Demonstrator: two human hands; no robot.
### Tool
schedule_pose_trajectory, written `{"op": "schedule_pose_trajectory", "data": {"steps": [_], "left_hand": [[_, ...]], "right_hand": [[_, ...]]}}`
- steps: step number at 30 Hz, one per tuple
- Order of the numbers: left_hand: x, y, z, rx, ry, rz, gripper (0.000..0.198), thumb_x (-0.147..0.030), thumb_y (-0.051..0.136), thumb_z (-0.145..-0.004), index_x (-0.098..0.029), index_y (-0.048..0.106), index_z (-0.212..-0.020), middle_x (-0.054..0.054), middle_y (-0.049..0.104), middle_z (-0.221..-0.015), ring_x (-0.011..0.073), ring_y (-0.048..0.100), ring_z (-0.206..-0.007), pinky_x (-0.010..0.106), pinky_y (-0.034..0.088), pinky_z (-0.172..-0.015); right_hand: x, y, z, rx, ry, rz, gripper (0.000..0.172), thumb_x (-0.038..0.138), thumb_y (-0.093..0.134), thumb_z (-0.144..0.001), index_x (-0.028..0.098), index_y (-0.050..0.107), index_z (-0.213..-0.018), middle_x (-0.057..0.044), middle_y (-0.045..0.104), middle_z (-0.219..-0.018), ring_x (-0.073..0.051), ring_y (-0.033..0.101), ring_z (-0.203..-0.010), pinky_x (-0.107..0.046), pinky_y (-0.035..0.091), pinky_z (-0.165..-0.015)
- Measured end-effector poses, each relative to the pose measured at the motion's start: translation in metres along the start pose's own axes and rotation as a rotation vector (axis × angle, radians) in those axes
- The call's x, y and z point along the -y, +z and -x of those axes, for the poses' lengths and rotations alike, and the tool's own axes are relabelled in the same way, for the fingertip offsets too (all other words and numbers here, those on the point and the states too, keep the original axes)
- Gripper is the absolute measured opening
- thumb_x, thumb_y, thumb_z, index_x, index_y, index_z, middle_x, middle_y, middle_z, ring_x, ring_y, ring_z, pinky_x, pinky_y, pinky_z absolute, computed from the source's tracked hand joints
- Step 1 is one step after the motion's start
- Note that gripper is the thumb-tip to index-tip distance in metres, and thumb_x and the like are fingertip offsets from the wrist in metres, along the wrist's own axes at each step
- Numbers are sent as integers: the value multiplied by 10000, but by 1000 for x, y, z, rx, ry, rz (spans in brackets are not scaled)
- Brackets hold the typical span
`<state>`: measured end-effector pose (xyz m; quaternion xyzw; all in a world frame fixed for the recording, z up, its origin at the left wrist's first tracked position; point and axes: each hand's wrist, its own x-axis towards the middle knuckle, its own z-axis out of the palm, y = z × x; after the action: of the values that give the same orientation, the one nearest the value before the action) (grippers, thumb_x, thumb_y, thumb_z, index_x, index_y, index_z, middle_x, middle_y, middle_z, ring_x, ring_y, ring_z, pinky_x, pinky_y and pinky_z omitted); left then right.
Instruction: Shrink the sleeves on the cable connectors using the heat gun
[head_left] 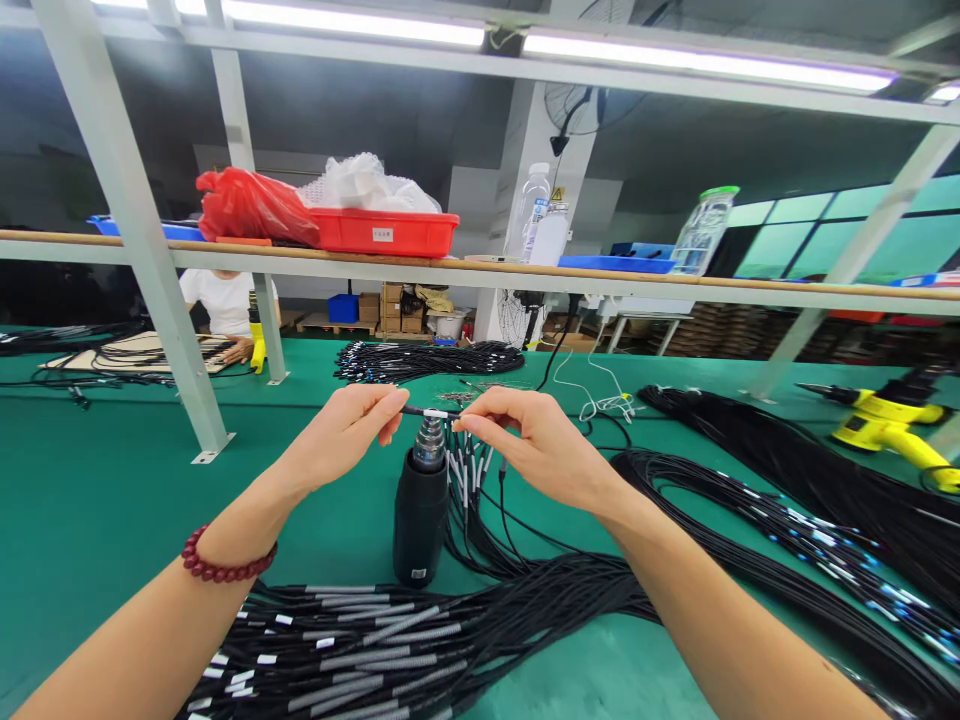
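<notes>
My left hand (352, 425) and my right hand (529, 435) each pinch one end of a thin black cable (429, 411) with a white sleeve, stretched level between them. The cable hangs just above the metal nozzle of a black heat gun (420, 515) standing upright on the green table (97, 500). Beside the gun, a bunch of cable ends with white sleeves (466, 470) sticks up below my right hand. A red bead bracelet (225, 565) circles my left wrist.
Bundles of black cables lie in front of me (390, 650), at the right (810, 520) and at the back (427, 360). A yellow tool (892, 425) rests at far right. A red tray (382, 232) and bottles sit on the shelf. Another person (221, 305) works at back left.
</notes>
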<state>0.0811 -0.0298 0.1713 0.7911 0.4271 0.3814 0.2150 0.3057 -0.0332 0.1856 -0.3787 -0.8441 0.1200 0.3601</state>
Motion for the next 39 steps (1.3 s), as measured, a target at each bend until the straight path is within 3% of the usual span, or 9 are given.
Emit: {"op": "schedule_pose_trajectory", "data": {"steps": [6, 20, 27, 33, 39], "left_hand": [[-1, 0, -2, -53, -2, -86, 372, -447, 405, -916, -191, 481, -658, -15, 515, -634, 136, 450, -623, 249, 336, -591], [2, 1, -7, -75, 5, -86, 222, -347, 477, -903, -190, 502, -747, -28, 520, -707, 126, 437, -658, 239, 322, -575], [-15, 5, 33, 1, -27, 44, 401, -437, 381, -958, -187, 477, -659, -29, 491, -651, 119, 428, -628, 241, 335, -598], [-23, 34, 75, 67, -170, 127, 418, -496, 350, -958, -193, 459, -693, -25, 476, -669, 125, 417, -644, 241, 338, -617], [-25, 59, 89, 154, -206, 185, 451, -508, 325, -965, -191, 443, -666, -22, 472, -666, 124, 424, -652, 242, 330, -641]], "right_hand": [[-5, 4, -6, -97, 6, 10, 196, 279, 581, -848, 170, 713, -752, -19, 681, -713, -127, 542, -619, -255, 403, -580], [-15, 9, -15, -133, 51, -19, 108, 216, 642, -798, 168, 712, -730, -5, 655, -684, -124, 531, -622, -252, 398, -585], [12, 6, 26, -58, 62, -104, 166, 243, 605, -862, 197, 678, -721, 1, 654, -715, -135, 560, -667, -254, 425, -612], [20, 17, 72, -76, 80, -85, 123, 184, 618, -863, 208, 689, -765, 4, 620, -732, -124, 560, -672, -234, 424, -606], [15, 28, 107, -83, 107, -98, 110, 184, 618, -875, 220, 704, -817, -2, 632, -802, -125, 575, -728, -242, 443, -683]]}}
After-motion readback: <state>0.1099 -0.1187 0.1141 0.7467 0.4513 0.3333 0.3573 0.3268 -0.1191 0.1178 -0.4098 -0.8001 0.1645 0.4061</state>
